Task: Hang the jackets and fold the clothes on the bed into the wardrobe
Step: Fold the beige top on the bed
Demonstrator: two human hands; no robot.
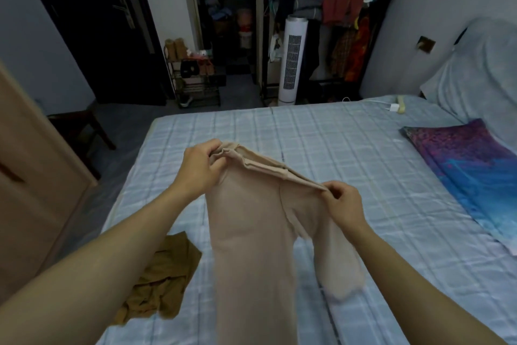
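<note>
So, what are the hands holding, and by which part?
The beige trousers, by the waistband: the left hand grips one end, the right hand pinches the other.

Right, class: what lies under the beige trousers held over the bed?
Blue checked bedsheet shows around the beige trousers, gripped at the waistband by the left hand and right hand. A brown garment lies to their left. Whatever is directly beneath is covered.

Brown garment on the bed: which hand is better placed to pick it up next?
Left, probably. The brown garment lies at the left edge of the bed, beside the left forearm; the right hand is beyond the pants. Both hands pinch the waistband, so the left hand must let go first.
</note>
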